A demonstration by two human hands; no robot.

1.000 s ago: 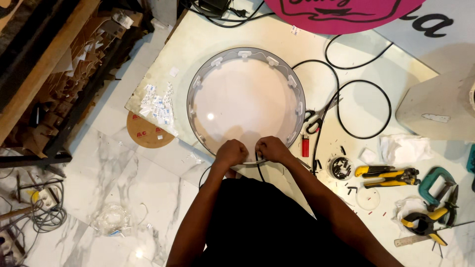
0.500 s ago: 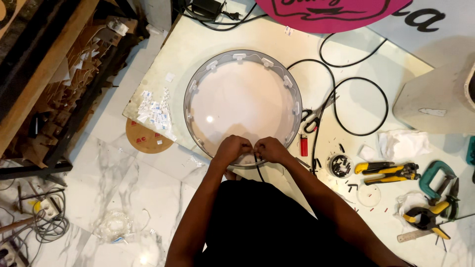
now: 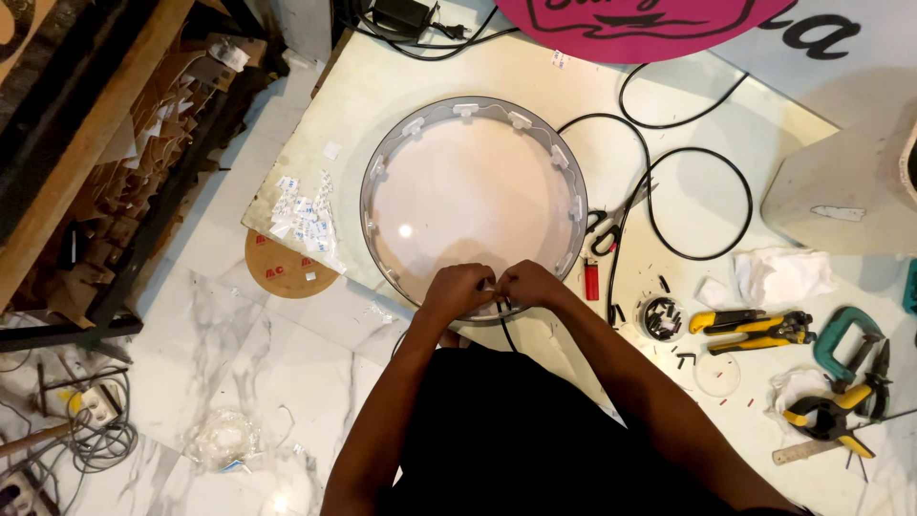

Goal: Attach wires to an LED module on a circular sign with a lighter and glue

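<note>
both hands, left hand and right hand, are pinching closed on something small at the six o'clock edge of the round white light panel, which is lying flat on the surface. the black cable at three o'clock could be snagging if the panel shifts.

On the board lying on the floor, the round sign frame sits in the middle with both hands, left hand and right hand, at its near rim, a lighter just right of it, and pliers and clamps farther right.
</note>
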